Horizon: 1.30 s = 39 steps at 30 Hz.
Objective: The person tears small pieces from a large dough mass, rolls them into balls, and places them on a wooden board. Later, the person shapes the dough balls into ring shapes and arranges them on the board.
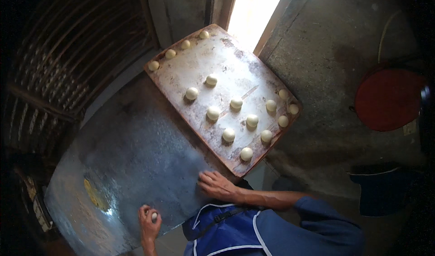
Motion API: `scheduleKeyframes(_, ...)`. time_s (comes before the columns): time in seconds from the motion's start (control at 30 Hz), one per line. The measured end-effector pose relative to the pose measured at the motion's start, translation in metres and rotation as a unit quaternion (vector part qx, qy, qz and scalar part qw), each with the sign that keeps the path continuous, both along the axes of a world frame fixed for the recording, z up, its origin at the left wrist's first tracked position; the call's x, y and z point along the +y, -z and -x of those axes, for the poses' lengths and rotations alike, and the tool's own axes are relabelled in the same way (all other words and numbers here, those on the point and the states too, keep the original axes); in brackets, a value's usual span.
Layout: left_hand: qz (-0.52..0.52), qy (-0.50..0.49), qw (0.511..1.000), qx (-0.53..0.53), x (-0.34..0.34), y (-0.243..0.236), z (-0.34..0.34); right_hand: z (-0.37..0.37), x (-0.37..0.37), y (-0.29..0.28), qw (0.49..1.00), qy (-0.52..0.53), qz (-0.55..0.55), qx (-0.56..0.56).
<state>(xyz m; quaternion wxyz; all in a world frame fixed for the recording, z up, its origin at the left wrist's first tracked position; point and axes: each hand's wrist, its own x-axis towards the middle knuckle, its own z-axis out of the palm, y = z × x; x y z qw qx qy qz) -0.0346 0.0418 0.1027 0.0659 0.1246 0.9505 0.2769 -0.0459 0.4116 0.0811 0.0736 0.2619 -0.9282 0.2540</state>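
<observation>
My left hand (148, 222) is over the near edge of the dark metal-topped table (136, 133), its fingers curled round a small pale dough ball (154, 216). To its right, my right hand (216, 185) rests on the tabletop, just below the tray's near corner. Its fingers are bent down and pressed together; whatever lies beneath them is hidden. A worn rectangular tray (226, 56) lies at an angle across the table's far right part. Several round dough balls stand on it apart from each other, among them one near the closest corner (246, 154).
A yellow patch (94, 194) lies on the table's left part. Slatted bamboo furniture (50, 74) stands at the far left. On the right are a round red lid or container (385, 99) and a dark blue bucket-like object (378, 190). Bright light enters through an opening behind the tray.
</observation>
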Motion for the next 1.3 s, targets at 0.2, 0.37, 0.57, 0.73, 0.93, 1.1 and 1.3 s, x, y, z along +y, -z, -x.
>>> scheduleKeyframes(0.2,-0.018,0.087,0.968,-0.235,0.039,-0.032,0.04,0.033,0.065,-0.038,0.962,0.069,0.227,-0.138)
scheduleKeyframes(0.37,-0.244,-0.068,0.95,-0.18,0.146,-0.024,0.072,0.121,0.189,-0.103,0.846,0.374,0.321,0.204)
scheduleKeyframes(0.57,0.033,-0.045,0.989,0.136,0.173,0.016,0.076,0.178,0.247,-0.053,0.91,0.41,-0.054,-0.007)
scheduleKeyframes(0.73,-0.089,-0.024,0.996,-0.014,0.154,0.028,0.068,0.286,0.201,-0.036,0.993,0.093,0.019,0.063)
scheduleKeyframes(0.93,-0.658,-0.287,0.644,-0.264,0.161,-0.042,0.07,0.237,0.108,-0.086,0.955,0.081,0.198,-0.203)
scheduleKeyframes(1.1,-0.672,-0.254,0.658,-0.226,0.134,-0.054,0.049,0.118,-0.023,-0.104,0.86,-0.118,0.306,-0.392)
scheduleKeyframes(1.3,-0.601,-0.165,0.759,-0.19,0.086,-0.053,0.027,0.102,-0.071,-0.128,0.84,-0.153,0.169,-0.492)
